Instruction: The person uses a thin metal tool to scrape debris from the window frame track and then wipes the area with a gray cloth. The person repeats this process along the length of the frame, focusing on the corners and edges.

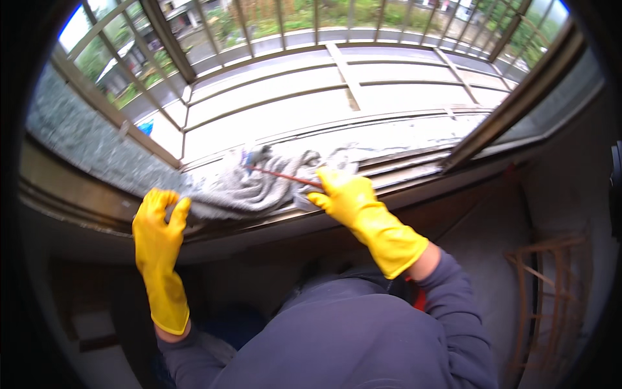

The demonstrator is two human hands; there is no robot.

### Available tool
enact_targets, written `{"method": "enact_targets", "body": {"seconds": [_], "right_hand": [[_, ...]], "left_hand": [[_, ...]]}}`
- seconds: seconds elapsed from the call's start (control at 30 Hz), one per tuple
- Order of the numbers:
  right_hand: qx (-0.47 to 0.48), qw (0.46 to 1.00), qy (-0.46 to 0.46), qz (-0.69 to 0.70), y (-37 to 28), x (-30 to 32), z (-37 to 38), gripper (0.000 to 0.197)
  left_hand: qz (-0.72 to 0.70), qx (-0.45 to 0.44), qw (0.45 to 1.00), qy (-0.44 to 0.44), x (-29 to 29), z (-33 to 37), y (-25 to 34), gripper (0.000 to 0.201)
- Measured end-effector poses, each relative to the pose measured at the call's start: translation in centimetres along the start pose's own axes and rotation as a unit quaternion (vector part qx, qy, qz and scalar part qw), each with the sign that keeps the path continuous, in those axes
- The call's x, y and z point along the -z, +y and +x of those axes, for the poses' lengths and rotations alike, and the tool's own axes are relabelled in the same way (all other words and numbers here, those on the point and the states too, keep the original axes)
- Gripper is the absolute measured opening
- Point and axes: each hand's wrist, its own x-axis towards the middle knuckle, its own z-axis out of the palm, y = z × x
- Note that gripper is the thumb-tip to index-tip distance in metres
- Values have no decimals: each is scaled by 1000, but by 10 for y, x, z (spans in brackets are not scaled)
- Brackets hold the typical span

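Both my hands wear yellow rubber gloves. My right hand (343, 194) is closed on a thin red stick (288, 176), which points left over the sill. The stick's far end is small, bluish and dark; its exact kind is too unclear to name. Under and around that end lies a bunched grey cloth (259, 188) along the window track. To the left, my left hand (159, 217) rests at the edge of the window frame (84, 194), fingers bent and thumb apart, with no object seen in it.
Sliding window panes stand at left (78, 136) and right (557, 110) of the opening. Beyond the sill is a metal safety grille (278, 107). A brown wooden rack (551, 285) stands low on the right. Dark space lies below the sill.
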Motion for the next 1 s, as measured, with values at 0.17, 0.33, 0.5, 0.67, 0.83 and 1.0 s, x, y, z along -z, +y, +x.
{"method": "enact_targets", "body": {"seconds": [0.17, 0.33, 0.5, 0.67, 0.83, 1.0], "right_hand": [[5, 994, 113, -1, 33, 59, 1, 20], [-79, 954, 243, -155, 81, 166, -30, 32], [-162, 981, 76, -76, 76, 210, -65, 38], [-175, 981, 17, -87, 53, 232, -74, 27], [-89, 955, -136, -248, 48, 232, -59, 35], [-91, 913, -197, -346, 55, 254, -47, 33]], "left_hand": [[45, -2, 995, -88, -9, -33, -26, 15], [-69, -96, 982, -148, -48, -40, 5, 30], [-16, -172, 966, -192, -91, -38, 25, 41], [-69, -160, 966, -193, -102, -31, 17, 39], [-98, -163, 968, -161, -109, -36, 8, 40], [-45, -122, 983, -130, -83, -44, 10, 37]]}}
